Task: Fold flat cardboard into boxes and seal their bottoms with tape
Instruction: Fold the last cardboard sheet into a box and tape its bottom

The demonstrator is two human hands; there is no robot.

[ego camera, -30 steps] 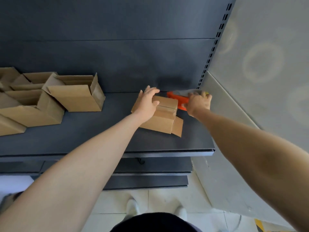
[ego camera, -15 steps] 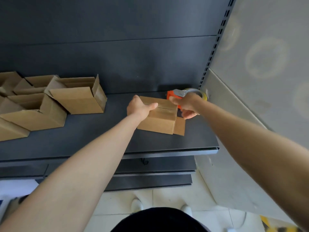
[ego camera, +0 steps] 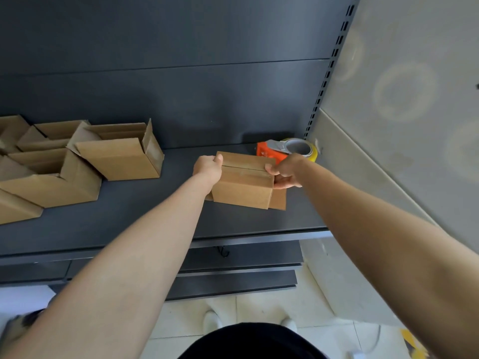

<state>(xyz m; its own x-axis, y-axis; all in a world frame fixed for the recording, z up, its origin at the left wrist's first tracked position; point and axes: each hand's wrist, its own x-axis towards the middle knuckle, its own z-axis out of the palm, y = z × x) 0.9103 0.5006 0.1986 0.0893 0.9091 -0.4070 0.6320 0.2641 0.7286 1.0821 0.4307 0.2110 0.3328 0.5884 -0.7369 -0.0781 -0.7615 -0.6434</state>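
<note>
A small brown cardboard box (ego camera: 243, 185) stands on the dark shelf (ego camera: 155, 218) with its taped seam facing up. My left hand (ego camera: 208, 168) grips its left end, thumb over the top edge. My right hand (ego camera: 283, 173) grips its right end, thumb on top and fingers under the side. A loose flap sticks out at the box's lower right. Just behind my right hand lies an orange tape dispenser (ego camera: 269, 151) with a yellowish tape roll (ego camera: 302, 149), held by no hand.
Several folded open boxes (ego camera: 116, 156) crowd the shelf's left part. A slotted upright (ego camera: 329, 71) and a grey wall panel (ego camera: 388, 151) bound the shelf on the right. Lower shelves and a tiled floor lie below.
My right hand let go of the tape dispenser, which now lies at the back of the shelf, and took the box's right end. My left hand slid from the box's top to its left end.
</note>
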